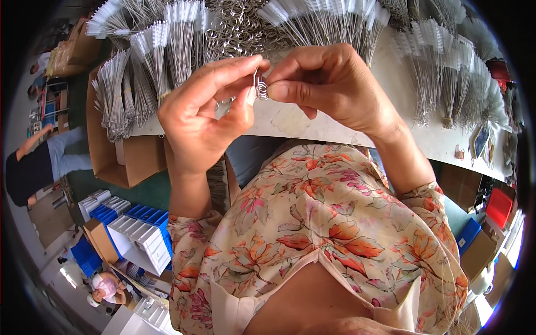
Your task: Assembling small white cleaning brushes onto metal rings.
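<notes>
My left hand (204,111) and my right hand (332,84) meet above the near edge of the table. Between their fingertips are small shiny metal rings (262,89), bunched together like a coil. A slim wire loop stands beside them at my left fingers; whether it is joined to the rings I cannot tell. The left thumb and forefinger close on this bunch from one side. From the other, my right thumb and forefinger pinch its edge. Beyond my hands lies a heap of loose metal rings (237,28).
Wire brushes with white bristles (329,22) lie bundled on the white table (312,127), more bundles (446,67) at right. An open cardboard box (131,159) stands below its left edge. Blue and white crates (139,234) sit on the floor. Other people (33,167) are at far left.
</notes>
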Available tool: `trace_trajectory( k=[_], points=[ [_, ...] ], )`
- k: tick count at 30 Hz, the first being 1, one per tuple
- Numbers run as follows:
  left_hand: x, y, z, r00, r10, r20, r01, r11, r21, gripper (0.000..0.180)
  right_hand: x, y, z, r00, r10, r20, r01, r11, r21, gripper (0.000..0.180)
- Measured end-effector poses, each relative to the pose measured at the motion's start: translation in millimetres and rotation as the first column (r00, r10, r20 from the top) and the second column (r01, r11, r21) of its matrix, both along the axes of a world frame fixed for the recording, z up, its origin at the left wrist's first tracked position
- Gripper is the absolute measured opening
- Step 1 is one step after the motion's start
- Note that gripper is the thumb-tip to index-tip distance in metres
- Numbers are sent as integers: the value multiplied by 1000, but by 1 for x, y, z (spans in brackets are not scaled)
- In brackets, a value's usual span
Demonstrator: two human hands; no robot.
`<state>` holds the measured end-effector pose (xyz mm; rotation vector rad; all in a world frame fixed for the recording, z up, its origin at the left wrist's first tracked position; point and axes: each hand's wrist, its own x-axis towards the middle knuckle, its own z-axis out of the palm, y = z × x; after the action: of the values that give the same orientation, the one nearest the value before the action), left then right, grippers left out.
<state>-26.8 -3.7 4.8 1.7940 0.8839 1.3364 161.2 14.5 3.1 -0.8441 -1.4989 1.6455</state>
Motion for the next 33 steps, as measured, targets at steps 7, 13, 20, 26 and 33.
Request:
trace_trajectory(
  k=[7,13,20,26,33],
  points=[
    [-12,13,-6,987,-121,110,150,939,-308,26,-6,-10,-14,997,-75,27,74,996,50,16],
    [-15,14,-17,987,-122,101,156,866,-475,27,-15,-24,-31,977,-195,-86,178,969,-173,16],
    [-12,10,-16,994,-105,-10,96,943,-318,26,-18,-18,-28,965,-263,-14,263,964,-35,13],
    [-16,12,-17,991,-132,-25,111,913,-392,24,-16,-16,-38,953,-290,88,243,904,353,14],
    [-23,11,-54,971,-238,36,208,754,-623,26,2,-33,-74,892,-274,360,1,796,605,26]
  ],
)
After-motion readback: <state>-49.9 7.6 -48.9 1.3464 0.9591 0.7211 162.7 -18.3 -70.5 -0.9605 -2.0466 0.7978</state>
